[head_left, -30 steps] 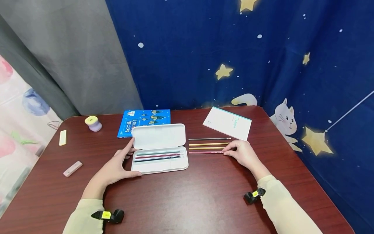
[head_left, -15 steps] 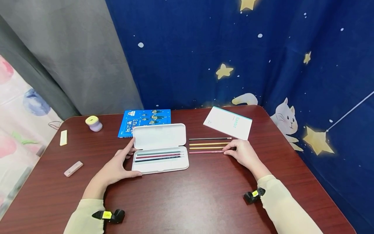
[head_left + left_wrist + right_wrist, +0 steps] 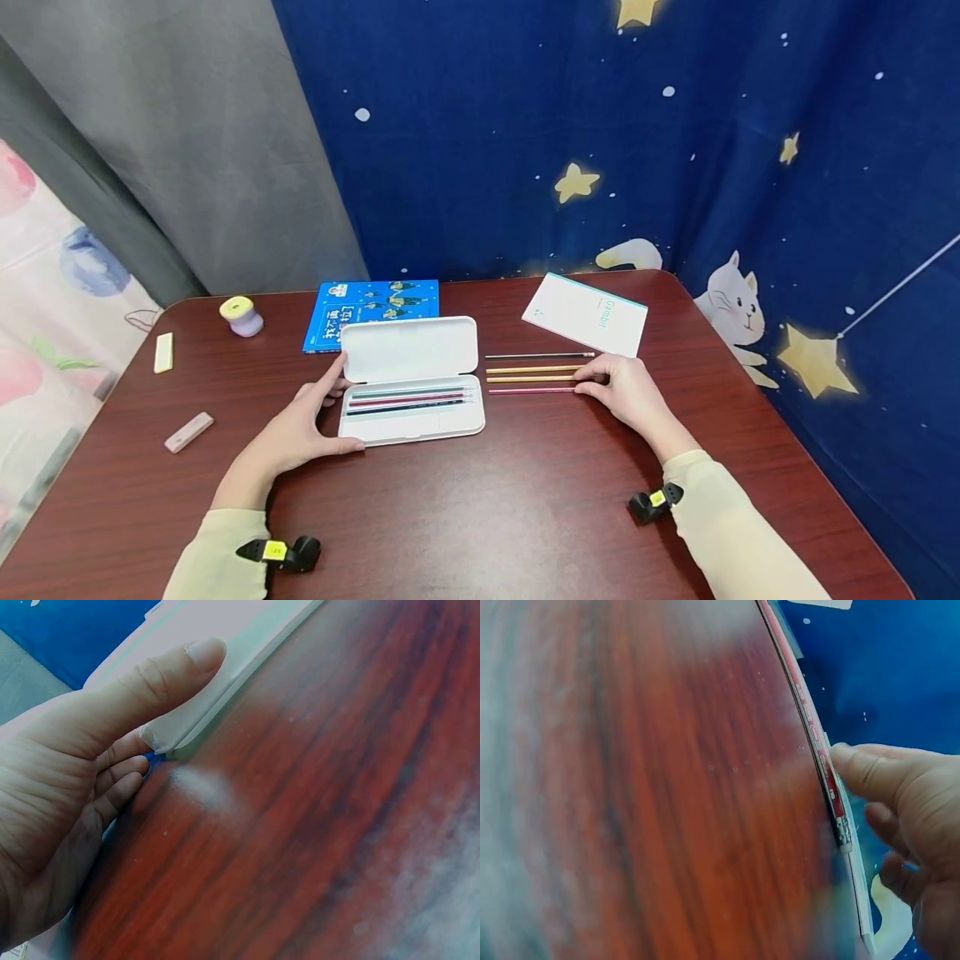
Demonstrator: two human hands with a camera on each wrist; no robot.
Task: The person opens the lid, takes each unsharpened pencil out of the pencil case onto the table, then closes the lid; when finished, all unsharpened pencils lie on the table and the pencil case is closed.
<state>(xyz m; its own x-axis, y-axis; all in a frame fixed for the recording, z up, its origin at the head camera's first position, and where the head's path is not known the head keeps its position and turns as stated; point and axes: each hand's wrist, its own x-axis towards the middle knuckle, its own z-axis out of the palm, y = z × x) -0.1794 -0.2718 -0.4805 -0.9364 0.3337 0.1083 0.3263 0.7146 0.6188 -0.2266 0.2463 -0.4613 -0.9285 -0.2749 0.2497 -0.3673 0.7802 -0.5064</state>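
In the head view, an open white pencil case [image 3: 411, 425] holds several thin pencils [image 3: 405, 402], with its lid lying back over a blue book. My left hand [image 3: 303, 425] rests around the case's left end, index finger at the lid's corner and thumb along the front edge. The left wrist view shows that thumb [image 3: 150, 686] stretched across the case. At the case's right lie a black pencil [image 3: 536, 357], two yellow pencils [image 3: 528, 369] and a pink pencil [image 3: 531, 391]. My right hand [image 3: 633, 396] pinches the pink pencil near its eraser end.
Behind the case lies the blue book [image 3: 375, 304]. A white notebook [image 3: 588, 312] sits beyond my right hand. On the left are a yellow-and-lilac round container [image 3: 242, 317], a pale yellow bar [image 3: 163, 352] and a pink bar [image 3: 189, 432]. Curtains hang behind the table.
The right hand's fingers have shifted very slightly, and the pink pencil's left tip sits a touch farther right. The left hand and the pencil case have stayed put.
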